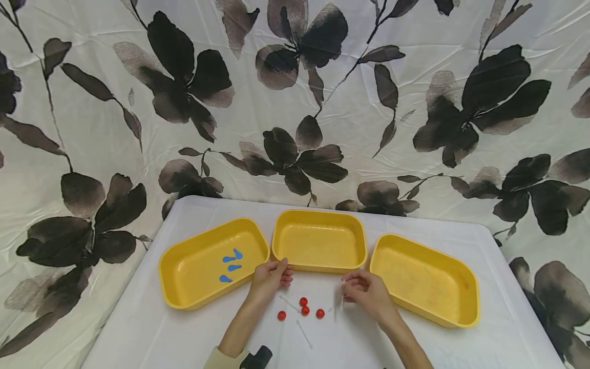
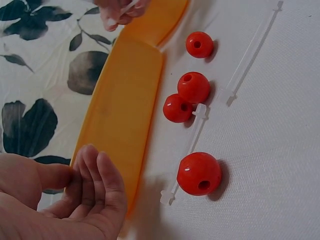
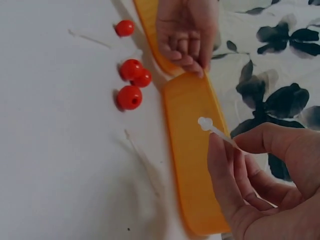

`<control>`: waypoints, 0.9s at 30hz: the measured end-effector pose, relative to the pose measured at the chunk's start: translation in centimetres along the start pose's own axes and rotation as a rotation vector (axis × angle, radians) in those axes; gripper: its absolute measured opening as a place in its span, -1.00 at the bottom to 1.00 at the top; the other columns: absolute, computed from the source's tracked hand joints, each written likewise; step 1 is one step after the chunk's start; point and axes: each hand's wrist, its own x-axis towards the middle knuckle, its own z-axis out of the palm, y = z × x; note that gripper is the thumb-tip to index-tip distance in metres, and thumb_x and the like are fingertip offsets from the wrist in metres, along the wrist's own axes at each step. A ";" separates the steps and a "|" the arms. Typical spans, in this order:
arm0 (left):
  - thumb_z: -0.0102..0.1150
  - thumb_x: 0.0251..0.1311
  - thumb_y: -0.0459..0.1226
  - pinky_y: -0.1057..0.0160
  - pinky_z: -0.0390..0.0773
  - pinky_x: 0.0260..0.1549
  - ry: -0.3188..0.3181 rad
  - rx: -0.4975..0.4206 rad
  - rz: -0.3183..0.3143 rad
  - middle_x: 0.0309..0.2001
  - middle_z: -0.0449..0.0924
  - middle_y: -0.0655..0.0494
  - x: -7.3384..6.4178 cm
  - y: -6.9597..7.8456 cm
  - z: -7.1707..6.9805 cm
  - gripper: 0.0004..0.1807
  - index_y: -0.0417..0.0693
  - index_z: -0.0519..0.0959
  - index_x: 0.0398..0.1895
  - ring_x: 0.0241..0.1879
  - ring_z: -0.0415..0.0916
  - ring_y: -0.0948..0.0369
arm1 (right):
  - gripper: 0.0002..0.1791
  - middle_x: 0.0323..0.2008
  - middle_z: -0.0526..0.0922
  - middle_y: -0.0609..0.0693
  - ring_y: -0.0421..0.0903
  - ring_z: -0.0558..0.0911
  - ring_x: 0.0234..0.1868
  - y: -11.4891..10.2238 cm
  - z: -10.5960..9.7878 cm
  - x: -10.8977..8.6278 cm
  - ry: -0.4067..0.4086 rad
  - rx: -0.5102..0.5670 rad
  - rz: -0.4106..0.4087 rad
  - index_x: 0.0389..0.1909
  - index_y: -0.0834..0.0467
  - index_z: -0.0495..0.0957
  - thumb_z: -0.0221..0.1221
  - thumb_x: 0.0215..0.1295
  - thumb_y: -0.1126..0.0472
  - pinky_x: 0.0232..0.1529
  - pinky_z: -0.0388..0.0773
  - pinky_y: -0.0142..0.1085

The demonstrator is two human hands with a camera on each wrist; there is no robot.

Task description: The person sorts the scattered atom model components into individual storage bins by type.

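My right hand [image 1: 366, 294] pinches a thin white plastic stick [image 3: 217, 131] between thumb and fingers, in front of the middle yellow tray [image 1: 318, 267]. The stick has a knobbed end. My left hand [image 1: 271, 279] is at that tray's near left corner, its fingers loosely bent and nothing seen in them; whether it touches the rim is unclear. Between the hands several red beads [image 2: 199, 173] with holes lie on the white table. Similar sticks lie among and beside them, one nearer the front [image 1: 304, 334] and one beneath the right hand [image 3: 142, 162].
The left yellow tray [image 1: 184, 302] has several blue drop-shaped pieces [image 1: 234, 267] inside. A third yellow tray [image 1: 430, 312] stands at the right. Behind the white-covered table [image 1: 152, 338] hangs a flower-patterned cloth [image 1: 295, 113].
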 end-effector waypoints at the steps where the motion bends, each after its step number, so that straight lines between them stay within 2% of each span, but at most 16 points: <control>1: 0.06 0.56 -0.20 0.31 0.70 -0.31 0.000 0.003 0.000 -0.25 0.70 -0.18 0.0 0.0 0.0 -0.59 -0.49 0.63 -0.09 -0.38 0.62 0.25 | -0.75 -0.31 0.62 0.14 -0.09 0.68 -0.36 -0.1 0.0 0.1 0.002 0.008 0.001 -0.06 0.48 0.55 0.29 0.29 0.46 -0.23 0.74 -0.22; 7: 0.05 0.57 -0.19 0.29 0.71 -0.29 0.002 0.011 0.000 -0.24 0.69 -0.19 -0.1 0.0 -0.1 -0.58 -0.50 0.63 -0.08 -0.37 0.62 0.24 | -0.76 -0.30 0.63 0.13 -0.08 0.69 -0.34 -0.6 -0.1 1.1 0.045 0.033 0.020 -0.04 0.47 0.56 0.26 0.32 0.46 -0.20 0.74 -0.17; 14: 0.06 0.56 -0.17 0.34 0.70 -0.28 0.005 0.040 -0.003 -0.23 0.69 -0.19 -0.1 0.0 -0.1 -0.59 -0.45 0.64 -0.08 -0.36 0.62 0.23 | -0.76 -0.29 0.63 0.10 -0.03 0.71 -0.30 -1.2 -0.2 2.1 0.112 0.029 0.066 -0.01 0.37 0.60 0.28 0.37 0.35 -0.19 0.73 -0.26; 22: 0.07 0.56 -0.18 0.35 0.69 -0.28 -0.001 0.030 -0.001 -0.26 0.69 -0.12 -0.3 0.1 -0.1 -0.60 -0.45 0.64 -0.09 -0.37 0.62 0.24 | -0.69 -0.25 0.69 0.09 -0.05 0.72 -0.24 -2.1 -0.2 3.3 0.138 0.052 0.082 0.05 0.38 0.58 0.30 0.39 0.31 -0.13 0.72 -0.27; 27: 0.07 0.56 -0.19 0.34 0.70 -0.28 -0.005 0.027 0.006 -0.24 0.69 -0.18 -0.2 0.1 -0.1 -0.60 -0.46 0.64 -0.10 -0.37 0.62 0.23 | -0.68 -0.23 0.69 0.11 -0.04 0.73 -0.24 -2.6 -0.3 4.2 0.132 0.067 0.092 0.09 0.39 0.56 0.28 0.42 0.30 -0.07 0.71 -0.20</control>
